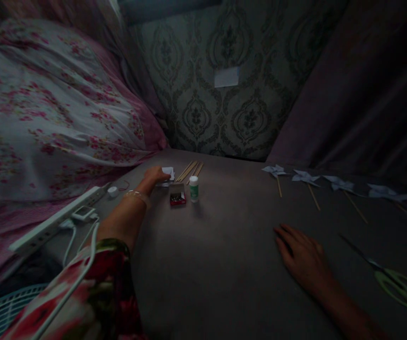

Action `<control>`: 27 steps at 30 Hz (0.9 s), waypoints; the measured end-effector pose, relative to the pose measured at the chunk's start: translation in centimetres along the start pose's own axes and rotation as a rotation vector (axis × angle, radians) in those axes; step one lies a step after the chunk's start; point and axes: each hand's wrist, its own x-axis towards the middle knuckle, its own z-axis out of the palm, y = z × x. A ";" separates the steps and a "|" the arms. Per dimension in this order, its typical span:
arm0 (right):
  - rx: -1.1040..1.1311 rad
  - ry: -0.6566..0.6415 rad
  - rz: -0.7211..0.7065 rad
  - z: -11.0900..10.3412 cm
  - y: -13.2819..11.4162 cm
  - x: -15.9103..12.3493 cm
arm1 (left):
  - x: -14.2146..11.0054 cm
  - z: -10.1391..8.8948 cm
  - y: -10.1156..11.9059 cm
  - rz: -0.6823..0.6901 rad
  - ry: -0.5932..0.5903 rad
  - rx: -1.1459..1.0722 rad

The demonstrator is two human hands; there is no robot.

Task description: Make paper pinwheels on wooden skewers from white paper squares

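My left hand (153,177) reaches far forward and its fingers close on a small white paper square (168,172) on the dark cloth surface (224,264). Right beside it lie several thin wooden sticks (190,170), a small open red box of pins (177,197) and a white glue bottle with a green label (194,188). My right hand (301,257) rests flat on the cloth, fingers stretched out, holding nothing. Green-handled scissors (391,278) lie to its right.
Several white paper pinwheels on sticks (306,179) lie in a row at the back right. A white power strip with a plugged charger and cables (62,219) runs along the left edge. Floral bedding (47,108) is piled on the left, a patterned wall (221,94) behind.
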 end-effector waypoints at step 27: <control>0.173 -0.182 0.104 -4.1 -0.9 1.9 | -3.4 -3.2 0.9 -0.024 0.311 -0.231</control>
